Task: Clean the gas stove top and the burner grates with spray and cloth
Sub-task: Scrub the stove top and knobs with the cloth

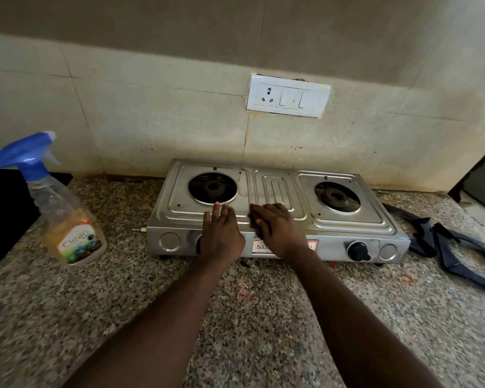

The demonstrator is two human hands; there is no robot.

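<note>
Left hand (221, 233) and right hand (277, 231), fingers straight and holding nothing, lie side by side over the front edge of the stove (347, 219), whose long axis runs left to right beneath them. Spray bottle (59, 211) stands well to the left, nearer the left hand. Grates (459, 247) lie to the right. No cloth is visible.

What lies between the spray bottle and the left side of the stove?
The head view shows only bare speckled countertop between the spray bottle and the stove; a small brass fitting sticks out from the stove's left side into that gap.
</note>
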